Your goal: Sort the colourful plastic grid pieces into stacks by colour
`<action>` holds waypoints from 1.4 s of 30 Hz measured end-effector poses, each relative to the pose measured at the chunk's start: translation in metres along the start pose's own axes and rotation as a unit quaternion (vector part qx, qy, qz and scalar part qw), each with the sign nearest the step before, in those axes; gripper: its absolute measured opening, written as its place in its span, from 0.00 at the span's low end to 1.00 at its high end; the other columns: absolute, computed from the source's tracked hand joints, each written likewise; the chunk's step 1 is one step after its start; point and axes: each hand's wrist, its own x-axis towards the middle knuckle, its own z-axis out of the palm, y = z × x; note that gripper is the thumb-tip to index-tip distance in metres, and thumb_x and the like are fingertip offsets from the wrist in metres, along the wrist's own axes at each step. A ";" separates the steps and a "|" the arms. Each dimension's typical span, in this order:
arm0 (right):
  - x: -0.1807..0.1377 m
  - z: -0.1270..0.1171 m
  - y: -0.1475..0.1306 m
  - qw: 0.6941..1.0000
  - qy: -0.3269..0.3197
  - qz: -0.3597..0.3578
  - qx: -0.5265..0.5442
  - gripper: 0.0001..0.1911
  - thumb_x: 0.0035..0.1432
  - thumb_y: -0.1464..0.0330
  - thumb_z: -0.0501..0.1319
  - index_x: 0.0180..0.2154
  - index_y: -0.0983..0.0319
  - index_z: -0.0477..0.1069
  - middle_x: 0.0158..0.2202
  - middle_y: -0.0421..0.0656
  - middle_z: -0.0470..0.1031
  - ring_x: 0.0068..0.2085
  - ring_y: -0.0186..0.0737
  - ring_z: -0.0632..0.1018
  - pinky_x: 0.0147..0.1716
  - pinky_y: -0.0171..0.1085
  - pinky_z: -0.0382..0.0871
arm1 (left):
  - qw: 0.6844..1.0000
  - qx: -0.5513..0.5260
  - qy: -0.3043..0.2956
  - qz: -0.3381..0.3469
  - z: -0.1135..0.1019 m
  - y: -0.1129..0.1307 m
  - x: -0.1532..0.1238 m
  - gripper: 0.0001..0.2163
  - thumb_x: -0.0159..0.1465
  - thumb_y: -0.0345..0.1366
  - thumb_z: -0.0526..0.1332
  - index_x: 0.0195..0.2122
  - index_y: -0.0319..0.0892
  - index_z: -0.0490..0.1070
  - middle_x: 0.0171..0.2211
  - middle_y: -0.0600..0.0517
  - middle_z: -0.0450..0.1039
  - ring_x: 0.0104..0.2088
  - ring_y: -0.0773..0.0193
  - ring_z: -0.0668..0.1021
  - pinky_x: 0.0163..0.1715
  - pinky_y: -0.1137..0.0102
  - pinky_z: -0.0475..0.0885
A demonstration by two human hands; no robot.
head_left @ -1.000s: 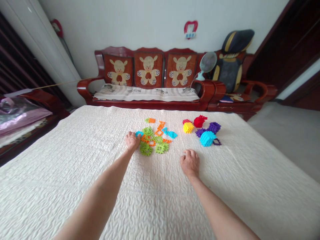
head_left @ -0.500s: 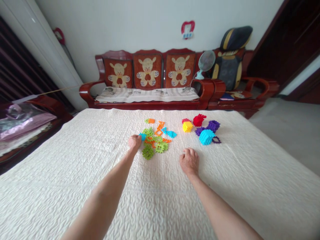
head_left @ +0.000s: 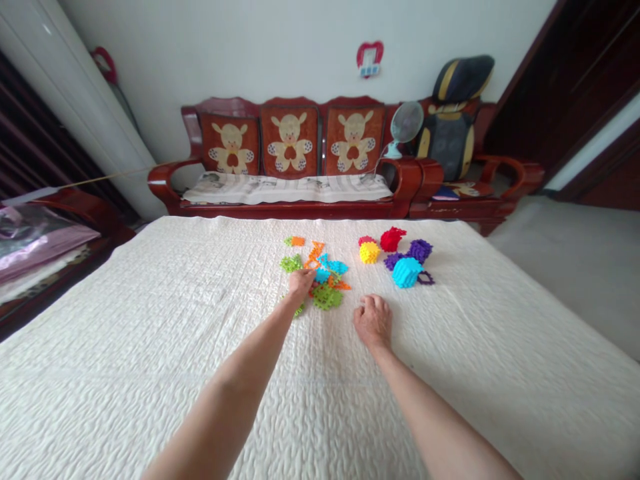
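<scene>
My left hand [head_left: 302, 284] pinches a blue toothed building piece [head_left: 321, 275] over the middle of the loose heap. Around it lie green pieces [head_left: 327, 298], orange pieces [head_left: 315, 252] and another blue piece [head_left: 337, 267]. A small green clump [head_left: 291, 264] sits just beyond my wrist, and part of a green piece is hidden under my forearm. Resting on the cloth to the right of the heap, my right hand [head_left: 373, 320] has its fingers curled in, with nothing visible in them.
Stacks sorted by colour stand at the right: blue [head_left: 407, 273], purple [head_left: 421, 251], yellow [head_left: 369, 253] and red [head_left: 392, 239]. A cream quilted cloth [head_left: 200, 320] covers the table. Behind its far edge is a wooden sofa [head_left: 295, 211] with a small fan [head_left: 407, 122].
My left hand has carried the blue piece rightward from the heap's left side to its middle. The view has shifted slightly. My right hand stays in place on the cloth.
</scene>
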 end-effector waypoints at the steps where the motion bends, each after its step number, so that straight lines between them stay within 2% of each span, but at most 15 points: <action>1: 0.000 0.000 0.000 1.000 -0.002 0.002 0.000 0.11 0.59 0.74 0.58 0.43 0.63 0.75 0.48 0.50 0.76 0.46 0.47 0.71 0.44 0.41 0.57 | 1.000 0.006 -0.001 0.013 -0.001 -0.001 0.000 0.19 0.62 0.50 0.59 0.34 0.37 0.79 0.21 0.49 0.74 0.23 0.64 0.75 0.27 0.72 0.70; 4: 0.000 0.000 0.000 1.000 -0.005 0.003 0.000 0.12 0.59 0.74 0.58 0.43 0.63 0.75 0.48 0.50 0.76 0.46 0.47 0.71 0.45 0.42 0.57 | 0.997 0.043 0.027 0.058 -0.017 -0.006 -0.001 0.18 0.66 0.48 0.56 0.35 0.39 0.79 0.24 0.49 0.75 0.28 0.62 0.78 0.32 0.70 0.70; 7: 0.000 0.000 0.001 1.000 -0.009 0.004 0.000 0.12 0.59 0.74 0.57 0.43 0.63 0.75 0.48 0.51 0.76 0.47 0.48 0.71 0.46 0.42 0.57 | 0.986 0.100 0.084 0.102 -0.042 -0.019 -0.009 0.16 0.69 0.40 0.51 0.35 0.40 0.77 0.33 0.46 0.77 0.39 0.58 0.79 0.42 0.66 0.70; 9: 0.000 0.000 0.000 1.000 -0.013 0.006 -0.001 0.12 0.59 0.74 0.57 0.44 0.64 0.76 0.49 0.51 0.76 0.48 0.48 0.72 0.46 0.42 0.58 | 0.976 0.139 0.111 0.127 -0.058 -0.032 -0.016 0.14 0.68 0.34 0.51 0.33 0.41 0.76 0.39 0.44 0.77 0.45 0.56 0.77 0.49 0.63 0.68; 12: 0.000 0.000 0.000 1.000 -0.011 0.008 -0.001 0.12 0.59 0.74 0.57 0.44 0.64 0.75 0.49 0.51 0.76 0.48 0.48 0.72 0.46 0.42 0.58 | 0.962 0.186 0.127 0.157 -0.073 -0.051 -0.024 0.12 0.66 0.31 0.53 0.31 0.41 0.75 0.40 0.43 0.75 0.49 0.54 0.75 0.54 0.60 0.65; 19: 0.001 0.006 0.004 1.000 0.004 0.001 0.007 0.12 0.58 0.75 0.57 0.43 0.63 0.75 0.48 0.51 0.75 0.46 0.48 0.72 0.46 0.43 0.58 | 0.941 0.233 0.146 0.197 -0.070 -0.077 -0.020 0.11 0.66 0.33 0.53 0.37 0.42 0.77 0.46 0.41 0.75 0.51 0.50 0.74 0.53 0.55 0.68; 22: 0.001 0.007 0.004 1.000 0.003 0.000 0.010 0.12 0.58 0.75 0.57 0.43 0.63 0.75 0.48 0.50 0.75 0.47 0.48 0.72 0.47 0.43 0.59 | 0.935 0.234 0.137 0.227 -0.073 -0.083 -0.019 0.11 0.65 0.38 0.56 0.40 0.42 0.77 0.48 0.40 0.75 0.53 0.48 0.73 0.54 0.55 0.69; 27: 0.000 0.007 0.007 1.000 0.011 -0.006 0.009 0.12 0.58 0.74 0.57 0.42 0.63 0.76 0.47 0.50 0.76 0.47 0.48 0.72 0.47 0.43 0.60 | 0.925 0.217 0.101 0.295 -0.090 -0.096 -0.018 0.11 0.66 0.38 0.55 0.39 0.44 0.77 0.48 0.44 0.77 0.51 0.55 0.77 0.56 0.61 0.71; 32: 0.002 0.012 0.014 0.998 0.028 -0.024 0.042 0.13 0.58 0.75 0.55 0.42 0.63 0.75 0.46 0.51 0.76 0.48 0.48 0.73 0.50 0.44 0.63 | 0.919 0.205 0.114 0.317 -0.091 -0.103 -0.016 0.13 0.68 0.39 0.53 0.39 0.43 0.76 0.46 0.44 0.78 0.49 0.55 0.77 0.56 0.58 0.72; 34: 0.013 0.015 0.003 0.995 0.029 -0.048 0.076 0.14 0.58 0.74 0.56 0.44 0.63 0.74 0.46 0.51 0.76 0.49 0.48 0.74 0.51 0.44 0.65 | 0.918 0.204 0.123 0.318 -0.088 -0.104 -0.016 0.13 0.69 0.39 0.52 0.39 0.43 0.76 0.47 0.44 0.77 0.50 0.55 0.77 0.56 0.58 0.71; 37: 0.042 0.019 -0.037 0.984 0.005 -0.123 0.128 0.15 0.59 0.71 0.57 0.48 0.64 0.73 0.50 0.52 0.75 0.54 0.48 0.73 0.55 0.43 0.65 | 0.916 0.206 0.128 0.319 -0.085 -0.104 -0.017 0.12 0.69 0.39 0.52 0.39 0.43 0.75 0.46 0.44 0.77 0.50 0.55 0.76 0.56 0.58 0.71; 39: 0.063 0.022 -0.069 0.982 -0.030 -0.140 0.121 0.18 0.59 0.70 0.58 0.51 0.64 0.72 0.56 0.53 0.73 0.58 0.49 0.71 0.59 0.46 0.63 | 0.916 0.208 0.128 0.320 -0.085 -0.104 -0.018 0.12 0.69 0.38 0.52 0.40 0.43 0.75 0.46 0.44 0.77 0.50 0.55 0.76 0.56 0.58 0.71; 42: 0.084 0.026 -0.106 0.983 -0.127 -0.117 0.064 0.25 0.56 0.71 0.62 0.56 0.61 0.71 0.60 0.52 0.71 0.60 0.54 0.70 0.59 0.51 0.61 | 0.915 0.210 0.130 0.320 -0.086 -0.102 -0.019 0.13 0.70 0.38 0.51 0.40 0.43 0.75 0.46 0.44 0.77 0.50 0.55 0.76 0.56 0.58 0.70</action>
